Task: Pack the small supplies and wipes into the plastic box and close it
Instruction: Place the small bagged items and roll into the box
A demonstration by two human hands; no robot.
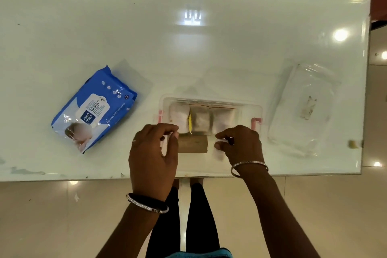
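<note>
A clear plastic box [165, 100] with pink latches stands open near the table's front edge. Inside it, three small white packets [201, 120] lie side by side, with a yellow strip between two of them. At the box's near side lies a brown roll [192, 144] that seems to sit inside a clear packet. My left hand [152, 153] pinches that packet's left end. At its right end my right hand [240, 144] pinches it too. A blue pack of wet wipes [94, 109] lies on the table to the left, apart from the box.
The box's clear lid [301, 107] lies on the table to the right, close to the right edge. The white glass table [188, 48] stretches far back. A small yellowish scrap [354, 144] sits at the right edge. Tiled floor lies below the front edge.
</note>
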